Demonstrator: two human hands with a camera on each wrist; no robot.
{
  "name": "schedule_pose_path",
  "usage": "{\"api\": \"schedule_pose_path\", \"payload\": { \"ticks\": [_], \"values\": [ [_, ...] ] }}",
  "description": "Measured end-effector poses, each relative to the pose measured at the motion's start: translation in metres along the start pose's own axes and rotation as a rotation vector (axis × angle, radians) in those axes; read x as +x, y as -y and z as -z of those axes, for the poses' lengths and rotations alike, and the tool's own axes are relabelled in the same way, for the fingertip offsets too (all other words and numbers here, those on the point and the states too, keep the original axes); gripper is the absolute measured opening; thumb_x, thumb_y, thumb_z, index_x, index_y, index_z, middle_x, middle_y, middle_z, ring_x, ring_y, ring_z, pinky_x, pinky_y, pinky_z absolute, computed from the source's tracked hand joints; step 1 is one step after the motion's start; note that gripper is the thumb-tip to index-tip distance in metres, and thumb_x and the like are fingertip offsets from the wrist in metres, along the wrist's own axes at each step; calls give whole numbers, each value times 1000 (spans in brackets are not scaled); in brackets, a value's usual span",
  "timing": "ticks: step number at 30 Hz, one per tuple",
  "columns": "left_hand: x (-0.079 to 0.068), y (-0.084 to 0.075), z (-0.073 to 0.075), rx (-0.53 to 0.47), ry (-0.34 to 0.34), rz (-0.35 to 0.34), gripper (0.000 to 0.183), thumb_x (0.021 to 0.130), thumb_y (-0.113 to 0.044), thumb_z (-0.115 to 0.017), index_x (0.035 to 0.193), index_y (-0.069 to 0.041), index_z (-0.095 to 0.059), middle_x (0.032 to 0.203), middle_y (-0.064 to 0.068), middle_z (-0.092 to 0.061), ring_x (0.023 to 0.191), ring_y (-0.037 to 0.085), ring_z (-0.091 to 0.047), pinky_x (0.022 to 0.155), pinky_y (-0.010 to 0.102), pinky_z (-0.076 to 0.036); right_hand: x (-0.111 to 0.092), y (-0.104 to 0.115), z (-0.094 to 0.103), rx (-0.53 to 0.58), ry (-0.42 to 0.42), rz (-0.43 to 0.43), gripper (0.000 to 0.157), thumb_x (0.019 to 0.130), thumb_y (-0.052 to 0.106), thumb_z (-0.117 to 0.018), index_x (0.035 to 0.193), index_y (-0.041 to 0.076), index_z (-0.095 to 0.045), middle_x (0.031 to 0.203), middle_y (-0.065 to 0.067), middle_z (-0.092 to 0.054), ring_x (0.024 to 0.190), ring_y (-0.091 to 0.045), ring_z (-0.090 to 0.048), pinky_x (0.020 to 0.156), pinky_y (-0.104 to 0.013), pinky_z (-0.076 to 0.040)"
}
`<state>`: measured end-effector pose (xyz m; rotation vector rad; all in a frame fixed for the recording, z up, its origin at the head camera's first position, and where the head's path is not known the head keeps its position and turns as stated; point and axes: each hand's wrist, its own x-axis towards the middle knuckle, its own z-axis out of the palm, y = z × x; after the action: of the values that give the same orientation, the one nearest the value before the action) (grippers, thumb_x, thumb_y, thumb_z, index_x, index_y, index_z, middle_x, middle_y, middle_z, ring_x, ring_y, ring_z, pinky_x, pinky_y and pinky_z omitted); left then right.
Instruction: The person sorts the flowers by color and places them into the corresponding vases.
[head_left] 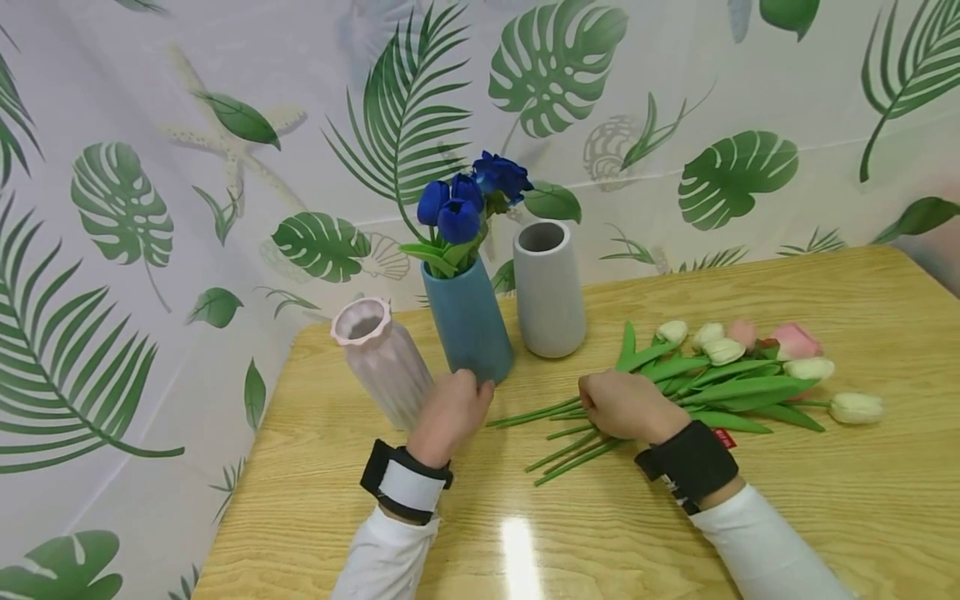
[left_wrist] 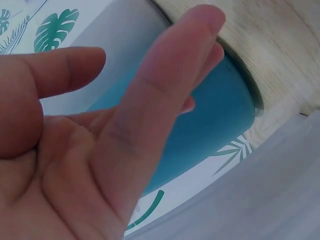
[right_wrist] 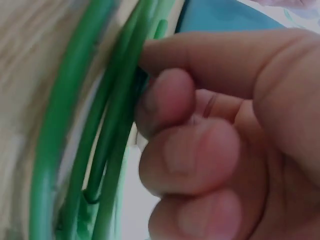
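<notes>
My left hand (head_left: 452,417) is beside the blue-teal vase (head_left: 468,321) and the pale pink vase (head_left: 386,358). In the left wrist view its fingers (left_wrist: 150,110) are loosely extended, the thumb apart, with nothing between them; the teal vase is behind. My right hand (head_left: 626,404) is over the stems (head_left: 570,450) of a bunch of artificial tulips (head_left: 723,352). Its fingers (right_wrist: 187,155) are bent in the right wrist view, and the uppermost digit's tip meets the green stems (right_wrist: 115,100). Whether a stem is pinched cannot be made out.
A grey-white vase (head_left: 551,292) stands right of the teal one. Blue flowers (head_left: 459,218) rise from the teal vase. White tulips and pink blooms (head_left: 797,342) lie on the wooden table (head_left: 847,517). A leaf-patterned cloth (head_left: 315,100) hangs behind the table.
</notes>
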<state>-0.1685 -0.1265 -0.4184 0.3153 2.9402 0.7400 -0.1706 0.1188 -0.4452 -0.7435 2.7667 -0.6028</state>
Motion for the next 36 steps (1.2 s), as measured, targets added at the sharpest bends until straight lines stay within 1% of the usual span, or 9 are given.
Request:
{"api": "schedule_pose_path", "payload": {
  "ticks": [11, 15, 18, 21, 25, 27, 30, 33, 36],
  "values": [
    [1, 1, 3, -2, 41, 22, 48, 105, -19, -46, 57, -14, -43, 47, -1, -37, 38, 15, -39, 41, 28, -33, -3, -2, 17, 264, 24, -38, 11, 98, 7, -52, 102, 3, -61, 58, 1, -48, 47, -11, -39, 51, -29, -33],
    [1, 2, 2, 12, 33, 17, 48, 105, -18, -45, 58, -14, -43, 49, 1, -39, 39, 16, -39, 41, 28, -33, -6, -2, 23, 368, 18, -86, 17, 100, 9, -49, 105, -1, -62, 62, -6, -60, 44, -15, -50, 50, -31, -41],
    [2, 2, 1, 19, 30, 13, 48, 105, -19, -46, 57, -14, -44, 49, 1, -39, 39, 17, -41, 41, 28, -34, -6, -1, 26, 385, -6, -115, 21, 99, 9, -48, 99, -2, -66, 69, -9, -66, 44, -17, -54, 49, -32, -46],
    [1, 2, 1, 22, 33, 11, 48, 105, -19, -46, 57, -14, -44, 49, 1, -39, 39, 17, -41, 41, 29, -34, -7, 1, 26, 355, -19, -124, 16, 94, 7, -54, 90, 2, -68, 69, -8, -66, 45, -18, -57, 50, -32, -47],
    [1, 2, 1, 30, 37, 2, 48, 105, -20, -47, 57, -14, -45, 49, 0, -39, 39, 17, -40, 41, 29, -33, -7, 6, 23, 218, -51, -85, 17, 88, 3, -59, 74, 11, -64, 60, -2, -54, 47, -12, -44, 52, -29, -36],
    [1, 2, 0, 30, 37, -3, 48, 105, -20, -47, 57, -14, -45, 48, 0, -38, 39, 16, -39, 41, 29, -33, -8, 7, 22, 138, -67, -78, 18, 88, 2, -60, 73, 11, -63, 62, 0, -51, 51, -12, -39, 53, -29, -32],
    [1, 3, -1, 26, 43, -4, 48, 105, -20, -47, 57, -14, -45, 48, 0, -38, 38, 16, -38, 41, 28, -33, -7, 8, 19, 59, -59, -115, 8, 89, 3, -61, 88, 4, -70, 72, -4, -59, 54, -13, -41, 53, -29, -32],
    [0, 2, -2, 29, 48, -3, 47, 104, -20, -47, 58, -14, -45, 49, 0, -38, 39, 15, -38, 41, 28, -32, -5, 5, 16, 4, -43, -161, 22, 91, 3, -60, 110, -2, -70, 87, -11, -69, 56, -15, -50, 52, -29, -36],
    [0, 2, -3, 30, 52, -2, 47, 105, -20, -47, 58, -14, -45, 49, -1, -38, 40, 15, -37, 42, 28, -32, -3, 0, 9, -48, -61, -166, 24, 93, 2, -58, 114, -1, -71, 90, -14, -71, 57, -15, -54, 50, -29, -38]
  ]
}}
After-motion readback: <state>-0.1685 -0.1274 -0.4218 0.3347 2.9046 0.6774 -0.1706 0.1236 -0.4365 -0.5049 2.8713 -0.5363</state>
